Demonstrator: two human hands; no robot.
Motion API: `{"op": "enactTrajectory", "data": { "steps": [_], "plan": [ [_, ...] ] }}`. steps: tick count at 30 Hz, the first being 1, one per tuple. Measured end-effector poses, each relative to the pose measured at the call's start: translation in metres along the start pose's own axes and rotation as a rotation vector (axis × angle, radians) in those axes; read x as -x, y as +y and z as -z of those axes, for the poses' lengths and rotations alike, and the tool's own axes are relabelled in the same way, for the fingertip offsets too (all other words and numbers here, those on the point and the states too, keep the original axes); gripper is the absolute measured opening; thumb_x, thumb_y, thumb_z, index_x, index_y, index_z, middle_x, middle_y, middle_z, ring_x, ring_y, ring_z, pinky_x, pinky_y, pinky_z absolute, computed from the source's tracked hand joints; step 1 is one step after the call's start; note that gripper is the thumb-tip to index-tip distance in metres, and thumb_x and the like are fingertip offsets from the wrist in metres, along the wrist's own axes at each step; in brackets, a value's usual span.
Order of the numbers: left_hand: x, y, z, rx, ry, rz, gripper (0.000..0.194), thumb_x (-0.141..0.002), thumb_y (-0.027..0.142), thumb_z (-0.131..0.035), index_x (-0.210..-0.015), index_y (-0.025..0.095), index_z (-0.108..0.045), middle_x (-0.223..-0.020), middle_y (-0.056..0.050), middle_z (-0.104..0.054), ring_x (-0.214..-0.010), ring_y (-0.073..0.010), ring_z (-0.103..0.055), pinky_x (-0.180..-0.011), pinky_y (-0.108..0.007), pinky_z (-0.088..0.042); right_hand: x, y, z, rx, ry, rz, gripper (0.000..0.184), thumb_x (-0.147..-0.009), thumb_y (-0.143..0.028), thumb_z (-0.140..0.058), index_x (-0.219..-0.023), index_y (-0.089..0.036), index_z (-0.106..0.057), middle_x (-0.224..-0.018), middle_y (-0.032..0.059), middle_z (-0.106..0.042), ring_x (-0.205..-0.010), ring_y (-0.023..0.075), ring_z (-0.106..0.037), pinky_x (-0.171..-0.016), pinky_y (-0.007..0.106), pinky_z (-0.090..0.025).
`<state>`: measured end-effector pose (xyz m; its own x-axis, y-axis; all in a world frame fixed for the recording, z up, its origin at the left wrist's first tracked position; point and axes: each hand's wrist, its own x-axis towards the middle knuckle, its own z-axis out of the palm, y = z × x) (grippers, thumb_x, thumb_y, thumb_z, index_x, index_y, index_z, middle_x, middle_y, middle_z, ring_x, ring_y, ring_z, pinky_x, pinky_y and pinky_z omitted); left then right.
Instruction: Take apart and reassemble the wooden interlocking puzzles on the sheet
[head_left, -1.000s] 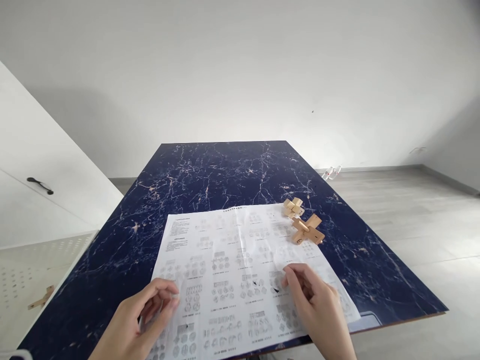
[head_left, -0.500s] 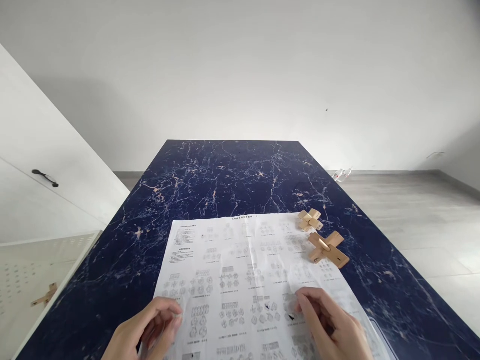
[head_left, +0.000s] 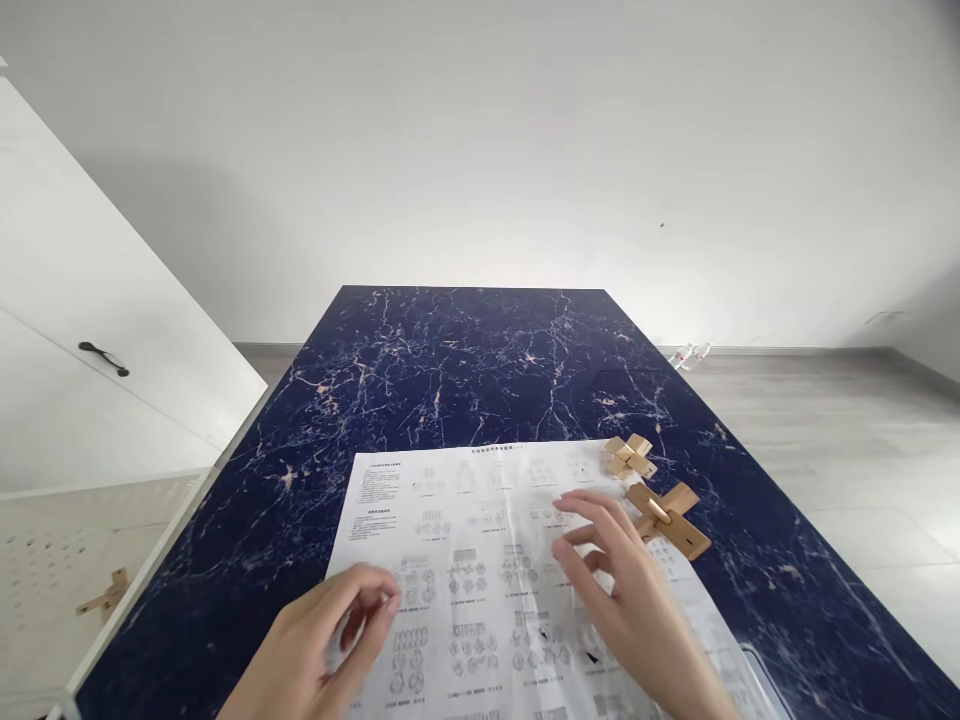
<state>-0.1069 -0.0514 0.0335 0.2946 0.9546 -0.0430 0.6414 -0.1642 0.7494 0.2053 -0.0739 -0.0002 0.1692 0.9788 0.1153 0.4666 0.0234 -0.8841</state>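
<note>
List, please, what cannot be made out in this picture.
- Head view, too small: fine print on the instruction sheet; labels on the clear bottles.
- Head view, cut off by bottom edge: the sheet's near edge.
- Head view, behind right hand: part of the larger wooden cross.

White paper sheet [head_left: 499, 590] on the tbl. [head_left: 480, 370] has a printed title [head_left: 496, 449] in Chinese chars. along its far edge, ending in "(一)", w/ the rest too small to read for sure; two bold Chinese headings + small-print paras. sit at its upper L, & short captions run under the rows of drawings, all too fine to make out. Larger wooden cross [head_left: 670, 518] has a dark stroke on its near R arm, poss. a "1" or just a dash, can't tell; smaller wooden cross [head_left: 630, 457] has a dark mark, illegible.
</note>
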Motion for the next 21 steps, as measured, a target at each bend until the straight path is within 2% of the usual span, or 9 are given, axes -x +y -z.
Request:
{"op": "enactTrajectory", "data": {
  "steps": [2,5,9,12,16,19,21],
  "plan": [
    [-0.024,0.009,0.001,-0.01,-0.121,-0.079,0.026,-0.104,0.049,-0.058,-0.098,0.028,-0.071,-0.083,-0.001,-0.072,-0.07,-0.0187,-0.064,-0.064,-0.026,-0.05,-0.01,-0.009,-0.001,0.027,0.001,0.052,0.03,-0.109,-0.047,-0.055,-0.128,-0.028,-0.067,-0.141,0.0147,-0.059,-0.093,0.0217,-0.075,-0.072,0.034,-0.066],
    [-0.062,0.021,-0.006,0.039,-0.22,-0.102,0.031,-0.108,0.052,-0.053,-0.101,0.026,-0.069,-0.077,0.0,-0.064,-0.067,-0.0173,-0.057,-0.06,-0.026,-0.043,-0.022,-0.026,-0.002,0.061,-0.063,0.14,0.025,-0.11,-0.041,-0.053,-0.126,-0.027,-0.066,-0.138,0.0143,-0.061,-0.094,0.0221,-0.075,-0.071,0.034,-0.066],
    [-0.098,0.019,-0.018,0.046,-0.212,-0.136,0.033,-0.11,0.05,-0.049,-0.097,0.023,-0.065,-0.07,0.003,-0.056,-0.062,-0.0147,-0.047,-0.058,-0.027,-0.037,-0.03,-0.038,0.001,0.146,-0.145,0.259,0.022,-0.112,-0.033,-0.048,-0.124,-0.025,-0.065,-0.13,0.0138,-0.067,-0.083,0.0204,-0.073,-0.07,0.036,-0.064],
    [-0.104,0.005,-0.019,-0.005,-0.156,-0.172,0.033,-0.111,0.045,-0.046,-0.095,0.022,-0.063,-0.067,0.005,-0.053,-0.057,-0.0133,-0.043,-0.057,-0.027,-0.035,-0.034,-0.037,0.012,0.244,-0.154,0.334,0.02,-0.112,-0.027,-0.048,-0.117,-0.024,-0.067,-0.12,0.0103,-0.073,-0.077,0.0191,-0.071,-0.07,0.036,-0.062],
    [-0.095,-0.015,-0.017,-0.189,-0.06,-0.311,0.026,-0.11,0.037,-0.047,-0.098,0.022,-0.064,-0.064,0.005,-0.054,-0.054,-0.0134,-0.048,-0.057,-0.026,-0.034,-0.043,-0.028,0.045,0.299,-0.005,0.376,0.019,-0.11,-0.029,-0.054,-0.109,-0.026,-0.072,-0.11,0.0075,-0.076,-0.086,0.0219,-0.073,-0.076,0.035,-0.063],
    [-0.092,-0.021,-0.021,-0.315,-0.029,-0.455,0.021,-0.11,0.03,-0.047,-0.101,0.022,-0.064,-0.062,0.007,-0.057,-0.052,-0.0129,-0.053,-0.057,-0.025,-0.035,-0.051,-0.018,0.075,0.304,0.086,0.218,0.022,-0.109,-0.038,-0.056,-0.109,-0.027,-0.075,-0.113,0.0068,-0.076,-0.073,0.0187,-0.073,-0.055,0.029,-0.058],
    [-0.092,-0.022,-0.024,-0.353,-0.028,-0.515,0.019,-0.111,0.028,-0.047,-0.102,0.022,-0.063,-0.062,0.007,-0.06,-0.052,-0.0127,-0.057,-0.058,-0.025,-0.037,-0.058,-0.007,0.091,0.398,0.14,0.165,0.023,-0.107,-0.043,-0.059,-0.109,-0.028,-0.076,-0.112,0.006,-0.076,-0.079,0.0208,-0.075,-0.057,0.03,-0.058]
  ]
}}
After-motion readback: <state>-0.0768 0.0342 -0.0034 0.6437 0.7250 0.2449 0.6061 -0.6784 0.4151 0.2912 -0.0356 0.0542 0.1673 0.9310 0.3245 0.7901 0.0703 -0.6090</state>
